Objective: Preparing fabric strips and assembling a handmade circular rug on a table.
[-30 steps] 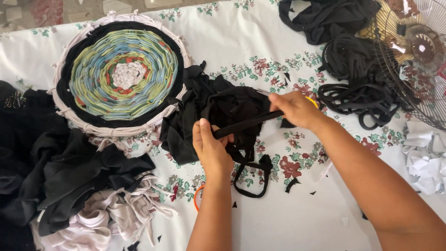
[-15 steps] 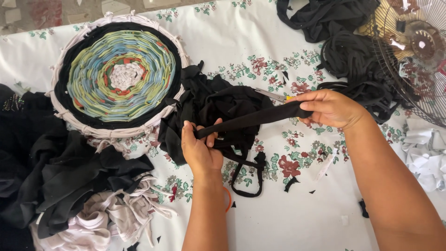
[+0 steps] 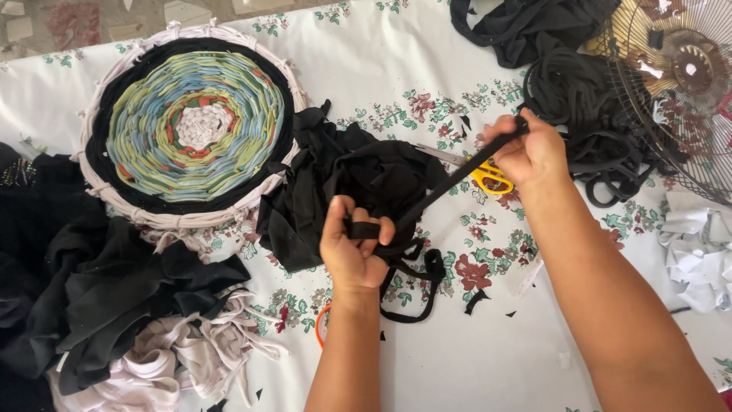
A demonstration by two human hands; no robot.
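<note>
— Fingers first: what are they doing?
— Both sets are curled tight on one black fabric strip (image 3: pixel 446 183). The left hand (image 3: pixel 352 248) pinches its lower end, with the fingers (image 3: pixel 364 229) folded over it; the right hand (image 3: pixel 526 152) grips the upper end, so the strip runs taut and slanted between them.

— Where is that strip, taking the round woven mat as the landmark?
— Right of the round woven mat (image 3: pixel 194 126), above the flowered cloth (image 3: pixel 427 69) that covers the bench. The left hand is below and right of the mat, the right hand further right still.

— And the rest, from biggest down?
— A heap of dark clothing (image 3: pixel 91 282) lies below the mat, with pale garments (image 3: pixel 191 358) at its lower edge. A black fabric pile (image 3: pixel 343 175) sits just right of the mat, under the strip. Far right stands a wire fan cage (image 3: pixel 679 84), with a tangle of black strips (image 3: pixel 587 114) beside it. Yellow-handled scissors (image 3: pixel 484 177) lie under the right hand.
</note>
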